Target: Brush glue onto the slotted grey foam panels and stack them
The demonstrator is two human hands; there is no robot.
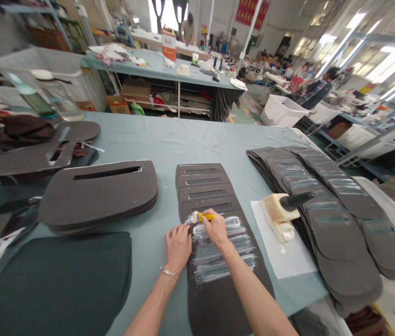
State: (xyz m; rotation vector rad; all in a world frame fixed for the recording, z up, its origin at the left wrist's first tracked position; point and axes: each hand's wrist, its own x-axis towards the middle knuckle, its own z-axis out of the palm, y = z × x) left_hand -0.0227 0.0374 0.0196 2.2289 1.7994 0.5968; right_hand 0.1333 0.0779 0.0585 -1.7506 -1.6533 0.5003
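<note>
My right hand (215, 229) grips a small brush (206, 216) with a yellow handle and white-coated bristles. The bristles touch the left side of a row of overlapping dark grey slotted panels (204, 193). White, wet-looking streaks cover the nearer panels around their slots. Flat at the left edge of these panels lies my left hand (179, 243), fingers stretched out and holding nothing. To the right, a cream-coloured container (274, 212) with a black, tapered part sticking out stands on a white sheet (270, 254).
A stack of slotted panels (102, 191) lies left, beyond dark green flat pieces (64, 280). Streaked panels (337, 233) overlap in rows at right. Bottles (60, 98) stand at the back left. Another table (141, 70) is behind; a person (318, 88) sits further off.
</note>
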